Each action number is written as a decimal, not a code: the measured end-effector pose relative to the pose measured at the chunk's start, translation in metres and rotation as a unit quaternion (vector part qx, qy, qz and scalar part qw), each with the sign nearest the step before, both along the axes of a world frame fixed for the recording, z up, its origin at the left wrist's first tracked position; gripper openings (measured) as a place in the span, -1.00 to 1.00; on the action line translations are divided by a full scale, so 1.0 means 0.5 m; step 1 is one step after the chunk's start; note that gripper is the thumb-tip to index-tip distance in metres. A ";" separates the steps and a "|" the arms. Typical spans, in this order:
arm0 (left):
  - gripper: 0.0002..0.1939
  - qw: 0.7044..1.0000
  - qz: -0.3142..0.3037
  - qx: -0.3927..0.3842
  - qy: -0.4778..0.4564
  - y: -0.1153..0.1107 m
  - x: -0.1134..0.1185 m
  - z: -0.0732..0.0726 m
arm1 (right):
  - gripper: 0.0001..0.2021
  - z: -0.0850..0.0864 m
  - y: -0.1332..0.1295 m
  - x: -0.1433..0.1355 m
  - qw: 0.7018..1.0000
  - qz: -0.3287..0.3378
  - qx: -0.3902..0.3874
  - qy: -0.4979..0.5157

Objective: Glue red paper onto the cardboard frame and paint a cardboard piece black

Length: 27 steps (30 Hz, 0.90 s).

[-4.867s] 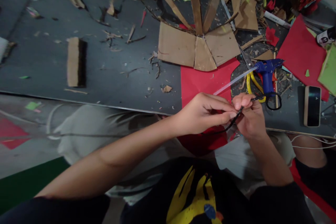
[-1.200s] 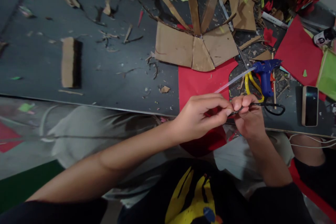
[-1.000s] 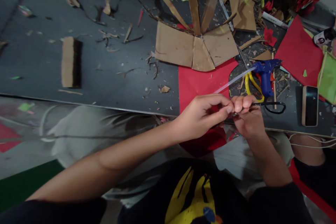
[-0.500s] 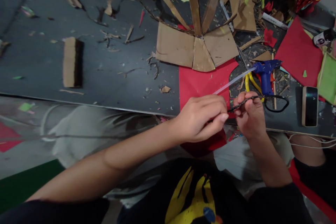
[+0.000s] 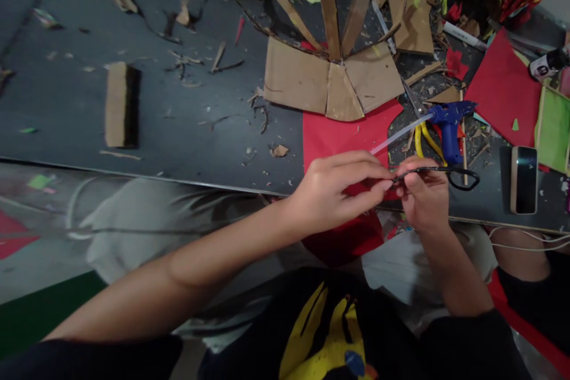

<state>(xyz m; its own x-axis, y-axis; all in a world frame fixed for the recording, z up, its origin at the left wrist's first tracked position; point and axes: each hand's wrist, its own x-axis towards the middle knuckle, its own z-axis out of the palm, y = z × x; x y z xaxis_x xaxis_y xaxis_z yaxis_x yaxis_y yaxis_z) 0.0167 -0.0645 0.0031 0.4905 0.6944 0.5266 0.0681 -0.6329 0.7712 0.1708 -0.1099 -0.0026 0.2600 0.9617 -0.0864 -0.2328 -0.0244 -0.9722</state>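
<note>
A thin black twisted cord (image 5: 463,170) with a loop at its right end runs between my two hands, just over the table's front edge. My left hand (image 5: 342,190) pinches its left end between thumb and fingertips. Close beside it, my right hand (image 5: 425,196) is closed on the cord's middle, with the loop sticking out past the fingers. Behind my hands lies a red sheet (image 5: 342,136), partly under a cardboard piece (image 5: 296,74) with upright strips. A blue glue gun (image 5: 452,127) with a long clear glue stick rests beyond my right hand, near yellow-handled scissors (image 5: 430,141).
A phone (image 5: 524,180) lies at the right near the table edge. Another red sheet (image 5: 503,92), a white marker (image 5: 465,35) and a small dark-capped bottle (image 5: 545,65) are behind it. A cardboard block (image 5: 116,104) stands at the left. Scraps litter the dark table (image 5: 187,130).
My left hand's fingers have straightened into a fingertip pinch at the cord's left end. The loop has shifted slightly left and down; my right hand keeps its hold.
</note>
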 end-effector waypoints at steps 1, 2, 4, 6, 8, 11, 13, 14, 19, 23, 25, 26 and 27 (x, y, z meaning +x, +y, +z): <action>-0.95 1.000 -0.004 -0.011 0.000 0.001 0.000 0.001 | -0.84 0.001 -0.002 0.002 1.000 0.006 0.000 -0.011; -0.95 1.000 -0.006 -0.019 -0.001 0.002 0.001 0.001 | -0.87 0.001 -0.003 0.004 1.000 0.012 -0.002 -0.024; -0.94 1.000 -0.006 -0.030 0.008 0.004 0.001 0.002 | -0.91 0.002 -0.006 0.007 0.999 0.018 -0.006 -0.051; -0.91 0.999 -0.009 -0.030 0.027 0.007 -0.001 0.003 | -0.92 0.002 -0.007 0.009 0.997 0.021 -0.014 -0.071; -0.87 0.999 -0.022 -0.021 0.045 0.010 -0.005 0.006 | -0.92 0.002 -0.007 0.009 0.997 0.029 -0.024 -0.072; -0.85 0.997 -0.046 -0.004 0.060 0.016 -0.011 0.009 | -0.93 0.001 -0.006 0.008 0.997 0.052 -0.038 -0.049; -0.86 0.996 -0.058 -0.001 0.068 0.017 -0.013 0.008 | -0.92 0.001 -0.005 0.007 0.996 0.062 -0.047 -0.031; -0.87 0.995 -0.063 -0.002 0.071 0.018 -0.014 0.008 | -0.91 0.002 -0.005 0.007 0.996 0.065 -0.054 -0.024; -0.87 0.995 -0.065 -0.045 0.065 0.016 -0.009 0.005 | -0.86 0.003 -0.006 0.006 0.996 0.061 -0.066 0.002; -0.87 0.996 -0.057 -0.065 0.039 0.014 -0.007 0.010 | -0.88 0.002 -0.006 0.007 0.997 0.062 -0.051 -0.003; -0.90 0.997 -0.044 -0.055 0.030 0.014 -0.006 0.012 | -0.90 0.002 -0.007 0.007 0.997 0.055 -0.048 -0.025; -0.91 0.998 -0.036 -0.049 0.031 0.014 -0.006 0.012 | -0.91 0.002 -0.007 0.006 0.997 0.047 -0.047 -0.038; -0.93 0.998 -0.030 -0.044 0.034 0.014 -0.006 0.011 | -0.92 0.002 -0.008 0.005 0.997 0.038 -0.046 -0.050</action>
<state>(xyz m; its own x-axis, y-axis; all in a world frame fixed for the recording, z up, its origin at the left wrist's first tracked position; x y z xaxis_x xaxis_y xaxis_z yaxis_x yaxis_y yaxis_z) 0.0136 -0.0575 0.0085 0.5654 0.7047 0.4286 0.0863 -0.5674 0.8189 0.1731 -0.1138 -0.0016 0.1994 0.9679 -0.1528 -0.1281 -0.1288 -0.9834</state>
